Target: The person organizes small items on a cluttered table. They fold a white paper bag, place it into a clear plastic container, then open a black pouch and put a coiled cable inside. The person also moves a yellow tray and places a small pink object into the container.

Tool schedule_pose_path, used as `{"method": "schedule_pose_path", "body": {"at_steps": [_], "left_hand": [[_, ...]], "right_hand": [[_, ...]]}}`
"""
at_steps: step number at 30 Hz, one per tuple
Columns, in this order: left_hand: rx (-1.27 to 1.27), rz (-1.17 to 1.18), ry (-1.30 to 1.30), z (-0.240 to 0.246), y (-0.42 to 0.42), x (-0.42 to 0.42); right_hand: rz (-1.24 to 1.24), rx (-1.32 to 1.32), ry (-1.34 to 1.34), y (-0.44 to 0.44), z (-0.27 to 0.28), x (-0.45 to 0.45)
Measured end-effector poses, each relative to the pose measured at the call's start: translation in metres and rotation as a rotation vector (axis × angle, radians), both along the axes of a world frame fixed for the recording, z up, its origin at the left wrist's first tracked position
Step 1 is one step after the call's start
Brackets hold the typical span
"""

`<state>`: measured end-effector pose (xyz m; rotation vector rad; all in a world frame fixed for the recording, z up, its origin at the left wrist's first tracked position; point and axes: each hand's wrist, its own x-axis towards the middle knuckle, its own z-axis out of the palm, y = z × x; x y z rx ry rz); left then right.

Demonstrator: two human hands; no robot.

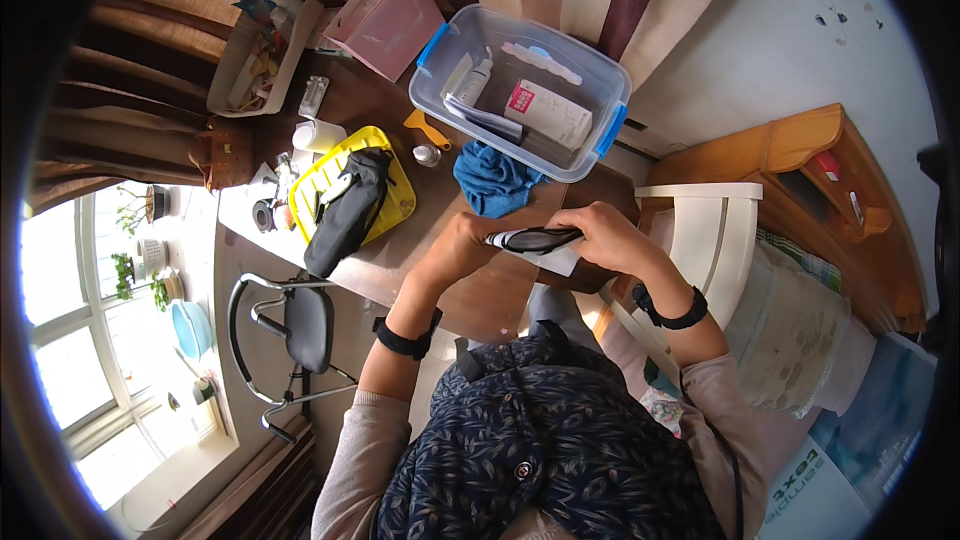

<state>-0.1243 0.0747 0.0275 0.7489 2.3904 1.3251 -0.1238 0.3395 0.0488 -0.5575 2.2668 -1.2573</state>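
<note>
Between my two hands is a small dark pouch [534, 240], its black-rimmed mouth spread apart and facing up. My left hand [466, 246] grips its left end, where black and white stripes show. At the other end, the fingers of my right hand [609, 237] pinch the rim. A white flap or sheet [559, 261] hangs just below the pouch; I cannot tell whether it belongs to it. Just beyond my hands a crumpled blue cloth [495, 178] lies on the brown table [442, 281]. Past the cloth stands a clear plastic bin [517, 154] with blue handles.
The bin contains a white box [547, 116], a pump bottle [475, 81] and papers. Left lie a yellow tray [401, 202] under a black bag [349, 217], an orange scraper [427, 129] and a small bottle [427, 156]. A chair [309, 330] is left; a cream bed rail [712, 240] rises right.
</note>
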Motion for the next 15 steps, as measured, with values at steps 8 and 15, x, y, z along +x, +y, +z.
{"method": "schedule_pose_path", "body": {"at_steps": [8,15], "left_hand": [[-0.032,0.09,0.461,0.018,0.002,-0.038],[-0.271,0.176,0.585,0.001,-0.01,-0.129]], "right_hand": [[0.054,-0.151,0.062,-0.002,0.002,-0.027],[-0.377,-0.138,0.259,0.022,0.007,-0.099]]}}
